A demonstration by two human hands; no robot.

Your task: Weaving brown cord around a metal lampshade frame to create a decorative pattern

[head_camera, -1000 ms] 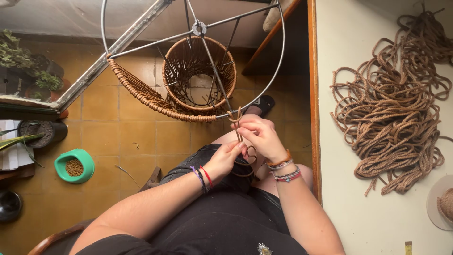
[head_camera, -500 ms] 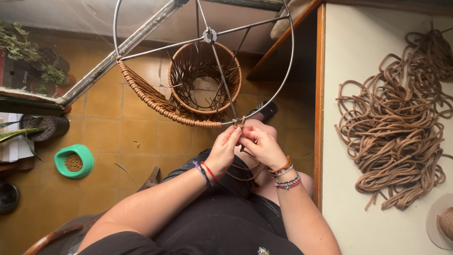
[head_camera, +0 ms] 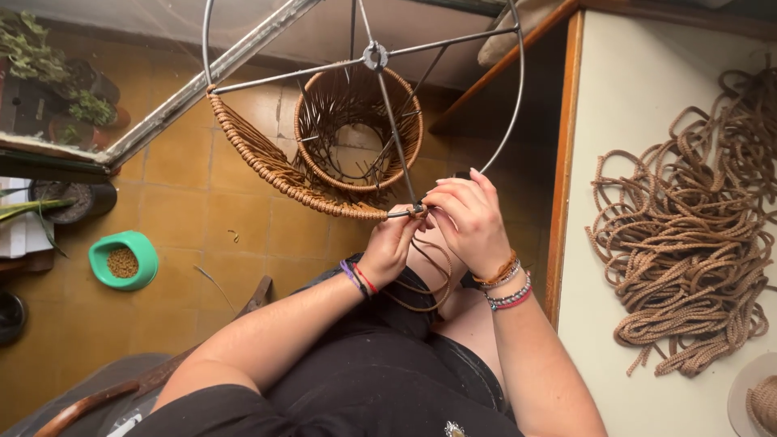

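Holding a brown cord (head_camera: 425, 279) at the near rim of a round wire frame (head_camera: 510, 121), both hands work at one point where a spoke meets the rim.

- Left hand (head_camera: 391, 247): grip narrow, fingertips pinched on the cord just below the rim; wrist bears coloured bands.
- Right hand (head_camera: 468, 220): fingers curled over the same junction from the right, touching the rim; whether it pinches the cord cannot be told. Wrist bears beaded bracelets.
- Cord: loose loops hang from the two grips down toward the lap, long axis running near to far. Its working end lies between the hands, directly at the fingertips; both hands are equally close.
- Woven band (head_camera: 275, 170): finished knotted cord covering the rim, running from far left to the hands, ending just left of the left hand.
- Small woven ring (head_camera: 413, 129): inside the frame, beyond the hands.
- Rope pile (head_camera: 688, 243): on the pale surface (head_camera: 631, 97), right, well apart.
- Green bowl (head_camera: 123, 259): on the tiled floor, left.
- Potted plants (head_camera: 48, 65): far left.
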